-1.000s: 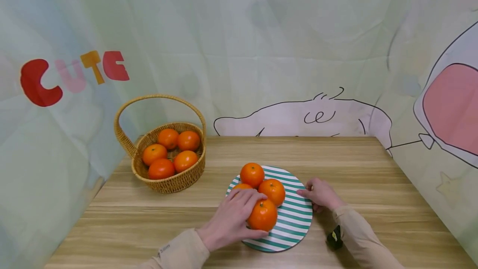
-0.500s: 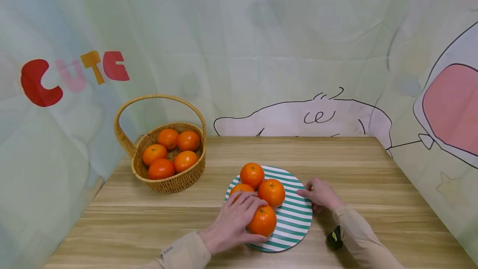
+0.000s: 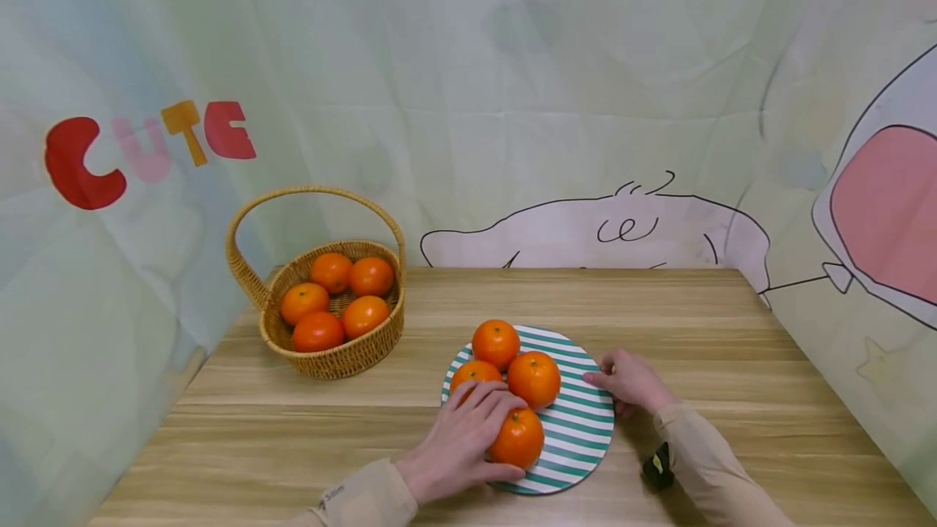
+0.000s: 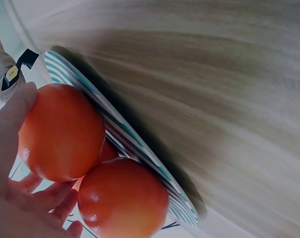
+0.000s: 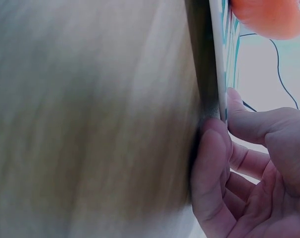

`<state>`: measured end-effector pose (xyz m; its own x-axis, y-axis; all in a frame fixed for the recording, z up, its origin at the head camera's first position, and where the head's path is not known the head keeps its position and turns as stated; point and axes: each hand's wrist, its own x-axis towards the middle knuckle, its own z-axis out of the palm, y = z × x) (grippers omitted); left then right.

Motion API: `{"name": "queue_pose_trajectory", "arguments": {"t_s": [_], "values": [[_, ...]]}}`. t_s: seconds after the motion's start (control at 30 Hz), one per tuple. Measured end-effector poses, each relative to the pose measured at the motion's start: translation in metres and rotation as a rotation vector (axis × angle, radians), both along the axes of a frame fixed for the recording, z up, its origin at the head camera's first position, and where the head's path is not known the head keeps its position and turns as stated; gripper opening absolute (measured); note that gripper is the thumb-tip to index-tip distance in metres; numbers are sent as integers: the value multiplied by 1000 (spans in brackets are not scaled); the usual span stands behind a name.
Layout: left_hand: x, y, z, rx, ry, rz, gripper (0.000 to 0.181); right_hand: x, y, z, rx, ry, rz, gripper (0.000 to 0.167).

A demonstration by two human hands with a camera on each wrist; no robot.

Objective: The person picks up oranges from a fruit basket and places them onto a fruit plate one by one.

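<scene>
In the head view, my left hand point(image 3: 461, 446) holds the nearest orange point(image 3: 520, 439), thumb on its near side and fingers over its far left side. That orange sits on a round plate point(image 3: 578, 421) with green and white stripes. Just behind it, three more oranges point(image 3: 534, 378) are grouped on the plate's left half. The left wrist view shows the held orange point(image 4: 63, 131) beside another orange point(image 4: 124, 198). At the plate's right edge, my right hand point(image 3: 629, 381) pinches the rim; the right wrist view has its thumb above and fingers below the edge point(image 5: 219, 59).
A wicker basket point(image 3: 351, 360) with a tall handle stands at the back left, with several oranges point(image 3: 318, 332) inside. The wooden table point(image 3: 659, 307) ends against a printed curtain point(image 3: 476, 104) at the back and sides.
My left hand and the nearest orange have shifted slightly toward me, and a gap shows between it and the orange behind. My right hand stays at the plate's rim.
</scene>
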<state>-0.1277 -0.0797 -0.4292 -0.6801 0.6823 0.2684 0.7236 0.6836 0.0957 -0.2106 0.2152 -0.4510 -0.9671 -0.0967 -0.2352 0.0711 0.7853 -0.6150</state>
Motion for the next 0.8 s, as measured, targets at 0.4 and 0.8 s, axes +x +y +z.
{"name": "queue_pose_trajectory", "arguments": {"t_s": [0.4, 0.8], "values": [[1, 2, -2, 0, 23, 17, 70, 0, -1, 1, 15, -2, -4, 30], [0, 2, -3, 5, 19, 12, 71, -1, -1, 0, 17, -4, 2, 30]]}}
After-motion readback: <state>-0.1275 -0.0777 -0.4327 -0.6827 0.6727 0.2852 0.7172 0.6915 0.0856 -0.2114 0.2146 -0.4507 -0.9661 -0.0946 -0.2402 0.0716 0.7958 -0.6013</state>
